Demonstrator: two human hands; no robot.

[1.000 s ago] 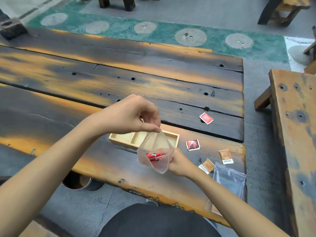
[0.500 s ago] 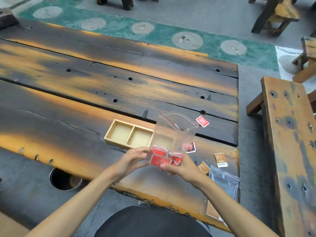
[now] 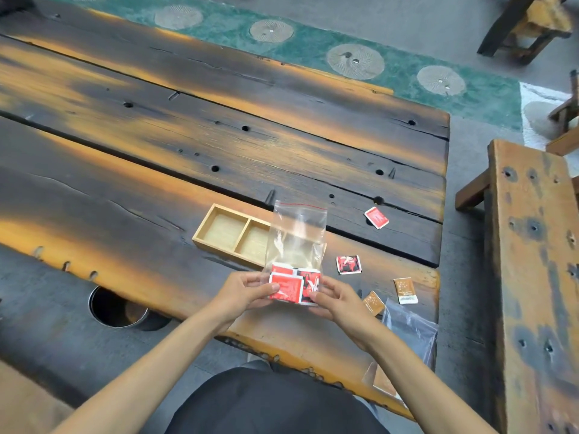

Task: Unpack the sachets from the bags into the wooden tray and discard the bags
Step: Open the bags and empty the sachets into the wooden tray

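Observation:
A clear zip bag [image 3: 296, 236] stands upright between my hands, with red sachets [image 3: 286, 286] bunched at its bottom. My left hand [image 3: 241, 294] pinches the bag's lower left corner and my right hand [image 3: 336, 300] pinches the lower right. Behind the bag lies the light wooden tray [image 3: 230, 233]; its two visible compartments hold nothing, and its right end is hidden by the bag. Loose sachets lie on the table to the right: a red one [image 3: 376, 217], a red-and-black one [image 3: 348, 264] and two brown ones [image 3: 405, 290] [image 3: 372, 303].
Another clear bag [image 3: 410, 330] with brown sachets lies at the table's near right corner. A round metal bin [image 3: 117, 308] stands on the floor below the table edge at left. A wooden bench [image 3: 532, 261] runs along the right side.
My left hand dropped from the bag's top to its bottom corner. The bag, tilted low before, now stands upright with the sachets at the bottom. The view has shifted too.

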